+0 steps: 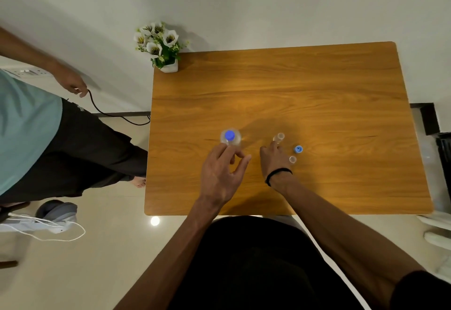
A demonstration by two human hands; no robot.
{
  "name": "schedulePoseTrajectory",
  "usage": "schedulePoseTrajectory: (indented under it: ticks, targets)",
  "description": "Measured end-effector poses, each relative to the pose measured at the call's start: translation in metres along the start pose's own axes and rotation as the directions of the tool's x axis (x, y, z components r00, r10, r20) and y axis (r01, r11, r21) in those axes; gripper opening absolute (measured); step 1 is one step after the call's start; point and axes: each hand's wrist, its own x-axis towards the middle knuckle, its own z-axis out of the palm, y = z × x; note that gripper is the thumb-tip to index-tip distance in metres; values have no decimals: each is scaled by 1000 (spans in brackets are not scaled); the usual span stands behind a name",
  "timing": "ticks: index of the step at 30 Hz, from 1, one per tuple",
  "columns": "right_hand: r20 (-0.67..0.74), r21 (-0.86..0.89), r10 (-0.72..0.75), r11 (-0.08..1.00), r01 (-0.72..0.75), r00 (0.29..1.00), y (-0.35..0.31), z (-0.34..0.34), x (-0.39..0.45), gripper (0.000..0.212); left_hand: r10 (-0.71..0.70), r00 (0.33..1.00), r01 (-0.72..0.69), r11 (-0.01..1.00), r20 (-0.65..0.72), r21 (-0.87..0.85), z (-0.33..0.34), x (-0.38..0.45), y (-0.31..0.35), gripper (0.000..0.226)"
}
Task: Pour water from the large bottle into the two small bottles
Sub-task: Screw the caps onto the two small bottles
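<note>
The large clear bottle (230, 136) stands upright on the wooden table (317, 95) with its blue cap on. My left hand (220, 173) is just in front of it, with loose fingers; the fingertips reach the bottle's near side and the thumb is apart from it. One small clear bottle (279, 136) stands uncapped to the right. My right hand (274, 161) reaches toward it, fingertips at its base and thumb held away. The second small bottle (292, 159) stands uncapped beside my right wrist. A loose blue cap (298, 149) lies between the two small bottles.
A white pot of artificial flowers (161, 46) sits at the table's far left corner. Another person (36, 126) stands left of the table holding a black cable (107, 112). Dark furniture (439, 139) stands beyond the right edge.
</note>
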Motion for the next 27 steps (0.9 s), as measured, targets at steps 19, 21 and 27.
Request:
schedulePoseTrajectory:
  ticks: [19,21,27]
  targets:
    - [-28,839,228,534,-101,973,55,-28,-77,19,-400,827,514,824,395,-241,112,16,2,49]
    - [35,915,248,382,-131,968,64,-41,-81,24,-416,811,538,807,411,-244,125,24,0,57]
    - [146,987,327,15,-160,934,88,-69,-67,23,-404,833,488,858,377,-157,149,40,-7,68]
